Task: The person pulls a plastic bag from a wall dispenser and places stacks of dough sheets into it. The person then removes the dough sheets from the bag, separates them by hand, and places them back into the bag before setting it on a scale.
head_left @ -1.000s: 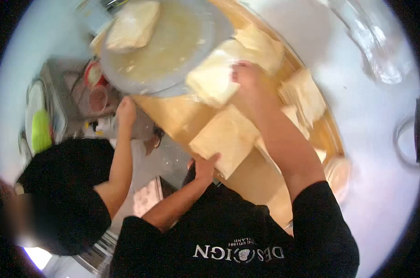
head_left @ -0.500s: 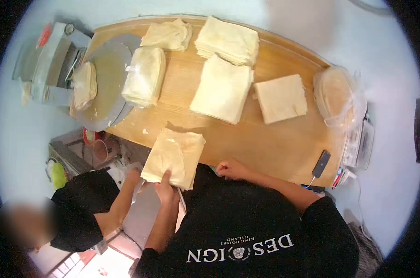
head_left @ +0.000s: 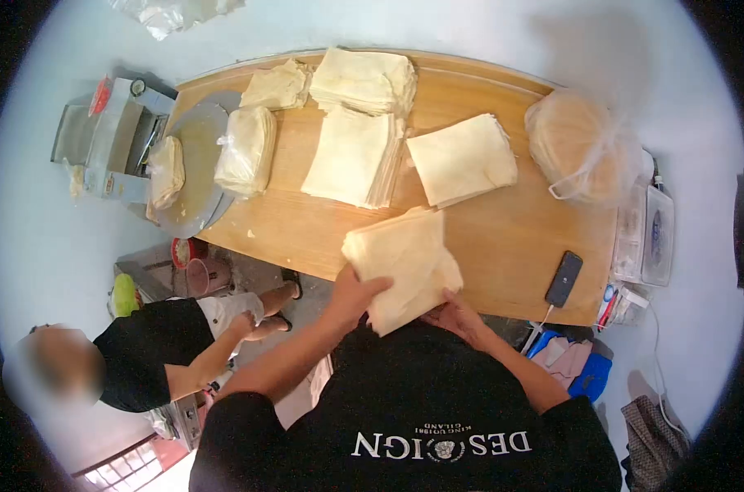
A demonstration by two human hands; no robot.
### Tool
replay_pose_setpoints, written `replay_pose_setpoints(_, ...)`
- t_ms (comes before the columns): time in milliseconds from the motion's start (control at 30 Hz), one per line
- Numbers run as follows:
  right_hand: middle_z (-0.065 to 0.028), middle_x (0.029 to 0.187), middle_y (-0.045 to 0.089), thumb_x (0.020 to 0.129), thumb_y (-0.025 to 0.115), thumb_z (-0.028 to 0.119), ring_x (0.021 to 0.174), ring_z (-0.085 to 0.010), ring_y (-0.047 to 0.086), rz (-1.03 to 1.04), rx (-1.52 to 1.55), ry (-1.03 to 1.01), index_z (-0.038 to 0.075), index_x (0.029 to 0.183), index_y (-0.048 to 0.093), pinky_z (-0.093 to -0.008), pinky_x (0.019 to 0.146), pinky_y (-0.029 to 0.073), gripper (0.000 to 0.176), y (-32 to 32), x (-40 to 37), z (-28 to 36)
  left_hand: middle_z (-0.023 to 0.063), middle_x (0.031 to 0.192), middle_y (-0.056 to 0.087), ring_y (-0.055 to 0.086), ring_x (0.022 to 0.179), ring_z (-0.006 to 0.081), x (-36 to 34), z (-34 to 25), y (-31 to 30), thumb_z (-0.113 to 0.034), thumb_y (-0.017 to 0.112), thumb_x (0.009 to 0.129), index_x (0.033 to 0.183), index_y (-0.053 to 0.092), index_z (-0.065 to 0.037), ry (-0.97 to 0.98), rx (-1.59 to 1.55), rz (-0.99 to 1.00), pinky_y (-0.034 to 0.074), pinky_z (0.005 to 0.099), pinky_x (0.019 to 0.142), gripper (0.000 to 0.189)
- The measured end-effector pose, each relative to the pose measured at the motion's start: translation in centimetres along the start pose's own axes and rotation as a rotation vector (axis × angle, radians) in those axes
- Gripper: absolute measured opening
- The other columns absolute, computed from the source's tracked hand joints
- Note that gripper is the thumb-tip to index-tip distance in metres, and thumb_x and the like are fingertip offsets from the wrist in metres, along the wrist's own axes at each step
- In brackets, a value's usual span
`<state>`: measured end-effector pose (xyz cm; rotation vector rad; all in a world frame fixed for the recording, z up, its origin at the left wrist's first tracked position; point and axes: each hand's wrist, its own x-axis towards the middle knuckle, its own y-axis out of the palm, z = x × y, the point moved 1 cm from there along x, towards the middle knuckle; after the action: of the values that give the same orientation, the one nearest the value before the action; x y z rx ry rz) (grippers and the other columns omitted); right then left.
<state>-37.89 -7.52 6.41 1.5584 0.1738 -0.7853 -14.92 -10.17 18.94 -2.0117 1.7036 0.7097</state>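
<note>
My left hand [head_left: 357, 297] grips the left edge of a stack of thin, square, pale-yellow sheets [head_left: 406, 266], thumb on top. My right hand [head_left: 462, 321] holds the lower right edge of the same stack, its fingers partly hidden. The stack is raised at the table's near edge, close to my body. Beyond it lie a neat pile of similar sheets [head_left: 351, 156] and another pile [head_left: 464, 160] to its right. A thicker pile [head_left: 364, 79] and a smaller, uneven one [head_left: 275, 85] sit at the back.
Bagged sheets [head_left: 246, 152] stand by a grey round board [head_left: 187, 217] at left, near a scale-like machine [head_left: 113, 152]. A plastic bag of round sheets [head_left: 577, 148] and a phone [head_left: 564, 279] are on the right. Another person [head_left: 154, 353] is at my left.
The held stack has moved right across my front. My right hand, earlier closed at the table edge, now grips it along with my left. The other person's legs have come into view.
</note>
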Motion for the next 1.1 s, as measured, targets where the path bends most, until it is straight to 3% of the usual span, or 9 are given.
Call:
replay_pose_setpoints(100,-0.0123,0.143,0.045,0.094,0.058,0.031,0.131,-0.0290,0.045,-0.221,0.122,-0.391,0.008,0.143,0.034,-0.0461,0.110,0.038,0.060,-0.1,-2.8,1.8,0.0182,0.117,0.062,0.063,0.103,0.0280,2.9,-1.3,6.2,-0.004,0.072,0.077,0.126,0.048,0.006,0.031,-0.029,0.138,0.053,0.0376,0.089,0.055)
replay_pose_setpoints(267,-0.0122,0.134,0.052,0.093,0.058,0.019,0.121,-0.0320,0.053,-0.438,0.289,-0.987,0.011,0.143,0.035,-0.0480,0.097,0.048,0.055,-7.7,-5.5,7.9,0.0145,0.113,0.064,0.064,0.100,0.0252,9.0,0.1,14.7,-0.012,0.074,0.080,0.127,0.050,0.003,0.029,0.138,0.316,0.054,0.0355,0.081,0.055)
replay_pose_setpoints(333,-0.0113,0.117,0.061,0.090,0.062,0.016,0.101,-0.0284,0.062,-0.881,-0.112,-0.899,0.007,0.134,0.046,-0.0448,0.082,0.053,0.047,-9.4,-7.9,10.0,0.0136,0.112,0.065,0.064,0.098,0.0248,11.1,1.7,16.5,-0.015,0.074,0.081,0.128,0.050,0.002,-0.035,0.180,0.372,0.053,0.0349,0.080,0.056)
replay_pose_setpoints(533,-0.0058,0.072,0.062,0.087,0.063,0.019,0.062,-0.0165,0.061,-0.925,-0.883,-0.623,0.001,0.109,0.062,-0.0313,0.055,0.051,0.029,-14.7,-6.4,4.7,0.0138,0.107,0.068,0.065,0.095,0.0237,13.2,7.4,12.0,-0.029,0.074,0.081,0.123,0.057,0.000,0.317,0.664,0.443,0.053,0.0349,0.080,0.053)
replay_pose_setpoints(700,-0.0083,0.067,0.065,0.083,0.061,0.019,0.061,-0.0172,0.062,-0.888,-1.018,-0.498,-0.001,0.079,0.067,-0.0322,0.057,0.050,0.022,-12.2,-6.4,-1.0,0.0131,0.102,0.069,0.065,0.090,0.0202,11.3,5.6,2.1,-0.027,0.075,0.079,0.111,0.064,0.001,0.160,0.560,0.372,0.051,0.0322,0.083,0.044)
replay_pose_setpoints(867,-0.0141,0.063,0.064,0.080,0.063,0.025,0.061,-0.0250,0.063,-0.859,-1.166,-0.566,0.001,0.078,0.069,-0.0406,0.061,0.049,0.025,-10.4,-6.4,-1.2,0.0065,0.094,0.069,0.063,0.082,0.0124,11.2,-2.2,-5.7,-0.017,0.072,0.083,0.108,0.065,0.001,0.310,0.352,0.251,0.052,0.0263,0.075,0.032)
replay_pose_setpoints(933,-0.0092,0.065,0.064,0.079,0.061,0.005,0.059,-0.0228,0.064,-0.717,-2.024,-0.472,0.000,0.074,0.066,-0.0362,0.053,0.048,0.009,-11.4,-6.4,0.0,0.0041,0.090,0.068,0.062,0.082,0.0108,12.7,-5.6,-8.3,-0.012,0.070,0.085,0.106,0.065,0.001,0.436,0.306,0.152,0.051,0.0259,0.076,0.026)
replay_pose_setpoints(1033,-0.0104,0.071,0.066,0.073,0.063,0.010,0.067,-0.0304,0.065,-0.757,-1.401,-0.449,0.002,0.075,0.066,-0.0437,0.058,0.049,0.009,-11.7,-6.2,0.2,0.0040,0.100,0.065,0.060,0.087,0.0109,14.6,-12.1,-11.7,-0.011,0.068,0.088,0.113,0.062,0.000,0.537,0.343,0.093,0.050,0.0260,0.080,0.028)
replay_pose_setpoints(1100,-0.0114,0.074,0.067,0.074,0.063,0.014,0.070,-0.0324,0.065,-0.798,-1.864,-0.268,0.003,0.077,0.067,-0.0446,0.062,0.049,0.012,-10.7,-5.8,1.0,0.0039,0.100,0.065,0.060,0.087,0.0110,15.7,-16.2,-13.4,-0.011,0.067,0.087,0.112,0.062,0.000,0.605,0.318,0.082,0.050,0.0258,0.079,0.028)
